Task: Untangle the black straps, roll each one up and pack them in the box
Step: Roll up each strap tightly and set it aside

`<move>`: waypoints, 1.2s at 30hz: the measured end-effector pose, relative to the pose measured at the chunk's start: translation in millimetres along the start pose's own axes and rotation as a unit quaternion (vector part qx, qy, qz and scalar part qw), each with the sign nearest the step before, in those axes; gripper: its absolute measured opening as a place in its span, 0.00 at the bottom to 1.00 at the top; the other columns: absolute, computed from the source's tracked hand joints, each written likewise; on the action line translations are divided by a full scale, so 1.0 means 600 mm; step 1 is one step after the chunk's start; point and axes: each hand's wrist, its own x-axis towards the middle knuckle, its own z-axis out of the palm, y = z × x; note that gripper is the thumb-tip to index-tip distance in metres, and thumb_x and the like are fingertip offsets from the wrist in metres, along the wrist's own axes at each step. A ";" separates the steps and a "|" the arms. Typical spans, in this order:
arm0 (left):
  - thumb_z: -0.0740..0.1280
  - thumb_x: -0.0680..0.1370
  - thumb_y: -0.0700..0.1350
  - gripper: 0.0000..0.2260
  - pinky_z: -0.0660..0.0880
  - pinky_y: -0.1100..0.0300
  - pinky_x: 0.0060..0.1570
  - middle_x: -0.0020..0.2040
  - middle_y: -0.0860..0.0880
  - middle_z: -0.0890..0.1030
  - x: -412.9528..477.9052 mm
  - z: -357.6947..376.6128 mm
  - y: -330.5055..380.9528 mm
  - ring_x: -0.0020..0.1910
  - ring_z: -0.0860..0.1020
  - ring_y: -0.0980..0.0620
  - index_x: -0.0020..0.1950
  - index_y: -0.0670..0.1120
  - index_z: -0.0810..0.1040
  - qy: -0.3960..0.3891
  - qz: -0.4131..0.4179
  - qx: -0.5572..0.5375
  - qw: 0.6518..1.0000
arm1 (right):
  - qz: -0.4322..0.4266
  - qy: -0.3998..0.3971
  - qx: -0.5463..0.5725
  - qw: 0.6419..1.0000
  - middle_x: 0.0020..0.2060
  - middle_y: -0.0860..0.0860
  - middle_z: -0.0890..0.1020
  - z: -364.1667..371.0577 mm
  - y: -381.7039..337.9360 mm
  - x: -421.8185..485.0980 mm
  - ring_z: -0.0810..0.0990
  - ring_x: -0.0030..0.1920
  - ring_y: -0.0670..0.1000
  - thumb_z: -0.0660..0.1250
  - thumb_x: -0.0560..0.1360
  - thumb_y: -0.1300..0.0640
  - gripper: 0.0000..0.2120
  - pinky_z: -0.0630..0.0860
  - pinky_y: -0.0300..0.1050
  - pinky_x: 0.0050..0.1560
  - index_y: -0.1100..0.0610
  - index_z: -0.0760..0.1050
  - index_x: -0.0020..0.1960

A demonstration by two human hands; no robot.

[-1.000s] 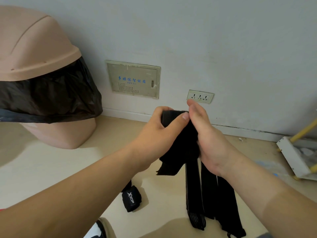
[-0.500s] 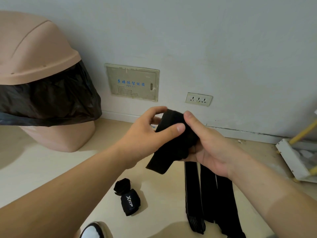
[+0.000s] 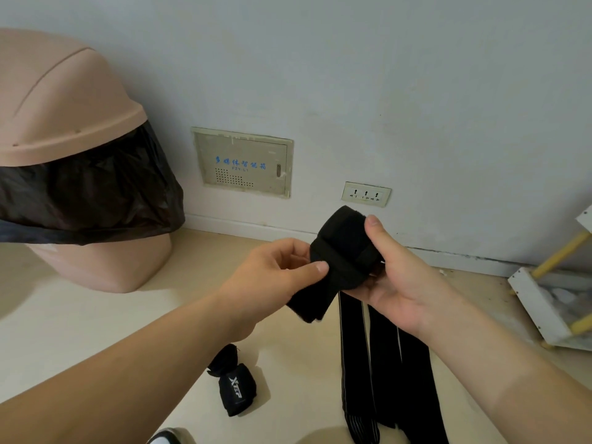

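Fingers (image 3: 290, 248) of the left hand (image 3: 275, 274) pinch the loose tail of the black strap (image 3: 344, 245) at frame centre; the right hand (image 3: 403, 280) curls under its roll, palm up, where a second ago its back covered it. Other straps (image 3: 384, 363) trail to the floor (image 3: 96, 331) near a finished roll (image 3: 235, 387), lower centre. Upper left, a bin (image 3: 64, 123) holds a black bag (image 3: 96, 193).

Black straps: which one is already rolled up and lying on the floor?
The lettered roll, lying alone; the held strap trails unrolled lengths downward.
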 end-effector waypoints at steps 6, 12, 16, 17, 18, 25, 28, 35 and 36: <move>0.72 0.82 0.50 0.10 0.80 0.53 0.48 0.52 0.39 0.87 -0.007 0.014 -0.002 0.42 0.84 0.48 0.57 0.44 0.84 -0.028 -0.019 0.035 0.999 | -0.003 -0.022 -0.026 0.999 0.57 0.59 0.88 -0.002 0.014 0.008 0.88 0.58 0.60 0.68 0.82 0.44 0.22 0.85 0.57 0.52 0.60 0.82 0.65; 0.77 0.77 0.53 0.28 0.81 0.48 0.48 0.43 0.39 0.87 -0.008 0.004 0.010 0.39 0.84 0.45 0.59 0.29 0.78 -0.007 -0.067 -0.008 0.998 | -0.031 -0.030 0.004 0.999 0.59 0.60 0.87 -0.007 0.008 0.011 0.88 0.59 0.61 0.68 0.83 0.49 0.20 0.83 0.63 0.60 0.61 0.80 0.67; 0.78 0.77 0.46 0.12 0.77 0.54 0.39 0.40 0.42 0.84 -0.006 0.011 0.012 0.40 0.82 0.45 0.47 0.39 0.80 0.024 -0.054 -0.048 0.997 | -0.047 -0.020 0.013 0.999 0.57 0.61 0.88 -0.010 0.004 0.011 0.89 0.56 0.61 0.72 0.81 0.56 0.16 0.85 0.61 0.56 0.62 0.80 0.65; 0.78 0.77 0.45 0.10 0.74 0.57 0.37 0.39 0.43 0.84 -0.004 0.011 0.011 0.40 0.80 0.46 0.43 0.42 0.80 0.044 -0.047 -0.056 0.996 | -0.047 -0.017 0.014 0.999 0.56 0.60 0.88 -0.011 0.002 0.011 0.89 0.55 0.60 0.72 0.80 0.58 0.14 0.85 0.60 0.55 0.62 0.81 0.63; 0.79 0.76 0.45 0.10 0.73 0.57 0.38 0.39 0.44 0.83 -0.002 0.011 0.010 0.40 0.80 0.47 0.41 0.43 0.79 0.064 -0.041 -0.065 0.995 | -0.047 -0.015 0.014 0.999 0.54 0.60 0.89 -0.012 0.002 0.012 0.89 0.54 0.60 0.72 0.80 0.60 0.11 0.85 0.59 0.54 0.62 0.82 0.61; 0.78 0.77 0.44 0.09 0.73 0.51 0.43 0.45 0.40 0.83 -0.004 0.021 0.009 0.43 0.78 0.44 0.44 0.43 0.80 0.117 -0.020 -0.120 0.986 | -0.063 -0.032 -0.022 0.997 0.53 0.59 0.88 -0.014 0.008 0.014 0.88 0.55 0.58 0.77 0.68 0.59 0.21 0.84 0.57 0.56 0.63 0.83 0.60; 0.78 0.77 0.45 0.10 0.75 0.50 0.45 0.41 0.42 0.83 -0.009 0.030 0.014 0.41 0.78 0.45 0.42 0.43 0.80 0.144 -0.012 -0.153 0.978 | -0.072 -0.035 -0.050 0.996 0.53 0.59 0.88 -0.013 0.011 0.014 0.88 0.56 0.59 0.78 0.65 0.59 0.25 0.84 0.57 0.57 0.62 0.82 0.61; 0.76 0.78 0.42 0.08 0.84 0.53 0.58 0.53 0.38 0.88 -0.014 0.028 0.025 0.49 0.87 0.44 0.51 0.38 0.84 0.138 0.005 -0.215 0.967 | -0.076 -0.002 -0.094 0.993 0.55 0.58 0.88 -0.002 0.023 0.003 0.89 0.55 0.62 0.79 0.69 0.71 0.30 0.82 0.63 0.64 0.58 0.72 0.67; 0.76 0.78 0.43 0.09 0.83 0.54 0.59 0.53 0.39 0.88 -0.015 0.028 0.025 0.51 0.87 0.44 0.54 0.37 0.84 0.128 0.006 -0.218 0.968 | -0.080 0.003 -0.098 0.992 0.54 0.57 0.89 -0.002 0.024 0.003 0.89 0.54 0.62 0.80 0.69 0.70 0.30 0.81 0.64 0.65 0.57 0.72 0.66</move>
